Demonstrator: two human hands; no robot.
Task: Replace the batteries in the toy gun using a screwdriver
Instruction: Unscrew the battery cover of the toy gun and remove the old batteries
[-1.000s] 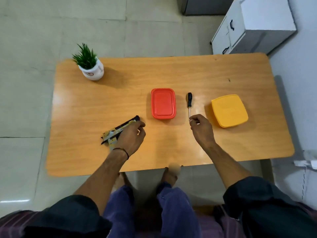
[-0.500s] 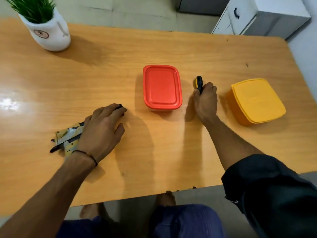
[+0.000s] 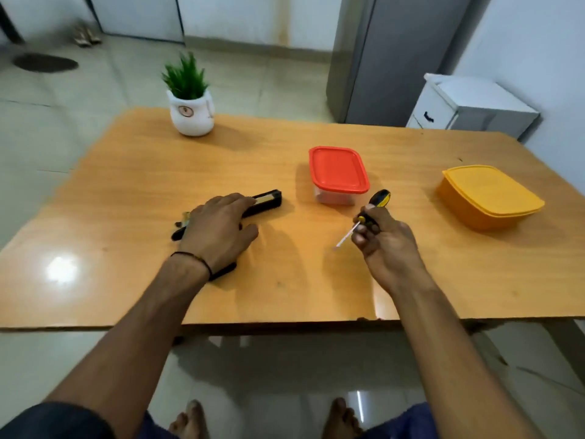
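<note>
Judging the gun [image 3: 267, 200] a light, stiff, slick plastic shell best pinned flat across its body, we rest our left hand [image 3: 218, 231] on it where it lies on the worktop [image 3: 126, 191], fingers [image 3: 232, 201] nearly straight, while our right hand [image 3: 386, 248] curls tight round the screwdriver [image 3: 380, 198] handle.

Wooden tabletop [image 3: 126, 191]: potted plant [image 3: 190, 104] far left, red-lidded container [image 3: 338, 171] center, yellow container [image 3: 489, 194] right, well apart. White cabinet [image 3: 468, 106] and grey fridge [image 3: 389, 58] behind, tiled floor.
</note>
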